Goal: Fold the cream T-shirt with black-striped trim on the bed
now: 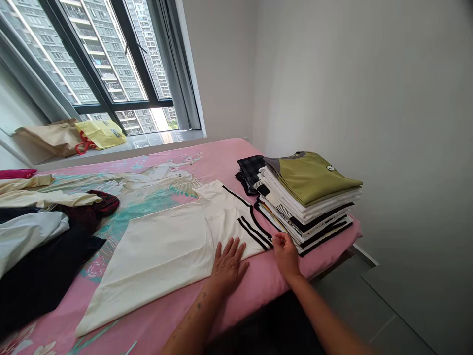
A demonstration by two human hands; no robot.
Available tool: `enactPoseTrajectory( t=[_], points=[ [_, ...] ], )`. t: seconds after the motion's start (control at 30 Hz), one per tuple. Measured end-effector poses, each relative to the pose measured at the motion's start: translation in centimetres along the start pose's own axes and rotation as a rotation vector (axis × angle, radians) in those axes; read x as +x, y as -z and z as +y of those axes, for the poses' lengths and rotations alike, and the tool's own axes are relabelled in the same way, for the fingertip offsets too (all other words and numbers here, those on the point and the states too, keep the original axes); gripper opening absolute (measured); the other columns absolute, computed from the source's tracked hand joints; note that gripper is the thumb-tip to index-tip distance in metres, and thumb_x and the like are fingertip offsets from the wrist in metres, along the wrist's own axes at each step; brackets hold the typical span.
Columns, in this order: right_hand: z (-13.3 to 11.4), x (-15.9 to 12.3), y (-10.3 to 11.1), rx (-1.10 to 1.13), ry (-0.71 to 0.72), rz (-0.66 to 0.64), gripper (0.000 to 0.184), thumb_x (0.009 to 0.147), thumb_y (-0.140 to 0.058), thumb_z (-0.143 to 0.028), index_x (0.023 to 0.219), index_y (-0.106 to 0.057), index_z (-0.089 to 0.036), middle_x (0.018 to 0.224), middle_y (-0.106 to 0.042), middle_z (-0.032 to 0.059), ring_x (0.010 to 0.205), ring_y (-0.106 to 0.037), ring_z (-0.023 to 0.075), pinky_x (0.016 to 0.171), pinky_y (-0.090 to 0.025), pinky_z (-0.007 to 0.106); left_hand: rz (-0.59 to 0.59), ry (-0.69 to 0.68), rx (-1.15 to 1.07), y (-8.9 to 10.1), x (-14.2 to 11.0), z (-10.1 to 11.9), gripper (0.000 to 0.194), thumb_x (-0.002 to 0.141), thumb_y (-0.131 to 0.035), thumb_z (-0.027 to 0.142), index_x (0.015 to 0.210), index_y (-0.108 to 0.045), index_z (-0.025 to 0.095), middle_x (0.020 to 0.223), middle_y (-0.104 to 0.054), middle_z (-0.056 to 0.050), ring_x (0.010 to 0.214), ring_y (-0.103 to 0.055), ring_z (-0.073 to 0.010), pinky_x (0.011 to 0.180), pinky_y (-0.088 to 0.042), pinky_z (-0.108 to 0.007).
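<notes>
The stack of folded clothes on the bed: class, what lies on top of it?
An olive-green folded shirt tops the stack of folded clothes. Below it only the edges of white and black-striped garments show; the rest of each is covered.

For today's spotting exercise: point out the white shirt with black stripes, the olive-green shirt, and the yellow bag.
white shirt with black stripes (166,246), head view, flat body panel.
olive-green shirt (314,180), head view, top face.
yellow bag (100,134), head view, its side.

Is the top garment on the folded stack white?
No: the top garment on the folded stack is olive green; white ones lie beneath it.
</notes>
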State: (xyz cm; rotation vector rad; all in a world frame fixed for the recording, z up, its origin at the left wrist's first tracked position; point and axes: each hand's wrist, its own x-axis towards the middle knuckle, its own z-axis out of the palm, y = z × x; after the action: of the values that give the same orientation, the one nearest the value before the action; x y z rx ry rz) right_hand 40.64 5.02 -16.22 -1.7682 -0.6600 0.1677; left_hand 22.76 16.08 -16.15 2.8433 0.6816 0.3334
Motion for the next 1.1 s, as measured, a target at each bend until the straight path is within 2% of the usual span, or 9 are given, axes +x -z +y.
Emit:
enactPoseTrajectory(
  t=[0.07, 0.2, 0.33, 0.47, 0.63, 0.8, 0.9, 1.03, 1.1],
  points=[
    [-1.8, -1.2, -0.5, 0.000, 0.147, -0.033, 0.023, 0.088, -0.042, -0.038, 0.095, -0.052, -0.019, 0.088, -0.062, 0.0067, 0.079, -0.058, 0.0178, 0.075, -0.048, 0.031, -0.004, -0.003, 0.007, -0.2, -0.1, 0.1, 0.055, 0.089, -0.033, 0.050, 0.141, -0.030, 0.032, 0.150, -0.028, -0.005, 0.139, -0.020, -0.0267, 0.112, -0.010, -0.059],
    [-5.0, -2.5, -2.2, -0.192, 0.586, -0.448, 0.030, 0.091, -0.035, -0.026, 0.113, -0.055, -0.021, 0.116, -0.060, 0.0069, 0.115, -0.050, 0.0192, 0.102, -0.037, 0.038, -0.049, -0.016, 0.014, 0.7, 0.3, 0.5, 0.055, 0.091, -0.032, 0.045, 0.143, -0.026, 0.031, 0.150, -0.029, -0.005, 0.140, -0.018, -0.0274, 0.111, -0.011, -0.059],
    [-3.7, -1.7, -3.0, -0.566, 0.595, -0.670, 0.046, 0.092, -0.036, -0.033, 0.133, -0.044, -0.014, 0.140, -0.044, 0.0100, 0.134, -0.030, 0.0241, 0.113, -0.021, 0.048, -0.181, -0.024, 0.060, 2.7, -0.5, -1.6, 0.052, 0.093, -0.024, 0.047, 0.143, -0.022, 0.035, 0.151, -0.026, -0.001, 0.140, -0.020, -0.0237, 0.112, -0.009, -0.058],
    [-0.3, -1.1, -2.9, -0.730, 0.568, -0.672, 0.059, 0.093, -0.030, -0.047, 0.141, -0.032, -0.014, 0.149, -0.027, 0.0080, 0.139, -0.020, 0.0232, 0.114, -0.017, 0.048, -0.117, 0.171, 0.161, 3.6, -3.8, -5.6, 0.059, 0.090, -0.024, 0.056, 0.144, -0.021, 0.032, 0.153, -0.017, -0.001, 0.141, -0.014, -0.0246, 0.112, -0.002, -0.056],
    [2.2, -1.9, -3.1, -0.750, 0.655, -0.609, 0.061, 0.092, -0.028, -0.051, 0.141, -0.032, -0.016, 0.148, -0.030, 0.0073, 0.138, -0.023, 0.0225, 0.114, -0.019, 0.047, -0.059, 0.391, 0.207, 4.6, -9.1, -9.2, 0.069, 0.087, -0.025, 0.061, 0.146, -0.011, 0.028, 0.154, -0.007, -0.002, 0.142, -0.005, -0.0236, 0.111, 0.009, -0.054],
    [4.7, -2.1, -3.6, -0.742, 0.751, -0.519, 0.062, 0.090, -0.034, -0.052, 0.142, -0.030, -0.019, 0.146, -0.034, 0.0069, 0.137, -0.026, 0.0241, 0.112, -0.022, 0.050, -0.147, 0.771, 0.213, 8.6, -16.9, -15.6, 0.069, 0.086, -0.026, 0.059, 0.145, -0.016, 0.026, 0.155, -0.007, -0.004, 0.142, -0.004, -0.0247, 0.109, 0.006, -0.060],
    [5.5, -2.1, -3.7, -0.745, 0.791, -0.513, 0.062, 0.090, -0.035, -0.051, 0.143, -0.028, -0.020, 0.146, -0.034, 0.0068, 0.136, -0.027, 0.0249, 0.110, -0.024, 0.050, -0.112, 1.015, 0.217, 10.5, -22.0, -19.6, 0.062, 0.088, -0.027, 0.051, 0.144, -0.023, 0.024, 0.154, -0.016, -0.006, 0.142, -0.010, -0.0248, 0.109, 0.000, -0.060],
    [5.6, -2.2, -3.6, -0.778, 0.794, -0.522, 0.062, 0.090, -0.033, -0.050, 0.142, -0.028, -0.018, 0.145, -0.036, 0.0070, 0.135, -0.029, 0.0248, 0.110, -0.024, 0.050, 0.028, 1.057, 0.199, 10.6, -25.6, -22.4, 0.055, 0.089, -0.031, 0.039, 0.141, -0.032, 0.021, 0.150, -0.028, -0.006, 0.140, -0.019, -0.0221, 0.111, -0.004, -0.056],
    [5.4, -2.3, -3.7, -0.792, 0.796, -0.511, 0.061, 0.090, -0.033, -0.049, 0.142, -0.030, -0.017, 0.145, -0.036, 0.0070, 0.135, -0.029, 0.0244, 0.110, -0.025, 0.049, 0.202, 1.012, 0.150, 10.2, -26.3, -22.9, 0.052, 0.086, -0.037, 0.036, 0.136, -0.041, 0.022, 0.146, -0.038, -0.007, 0.137, -0.027, -0.0225, 0.112, -0.008, -0.056]
  ],
)
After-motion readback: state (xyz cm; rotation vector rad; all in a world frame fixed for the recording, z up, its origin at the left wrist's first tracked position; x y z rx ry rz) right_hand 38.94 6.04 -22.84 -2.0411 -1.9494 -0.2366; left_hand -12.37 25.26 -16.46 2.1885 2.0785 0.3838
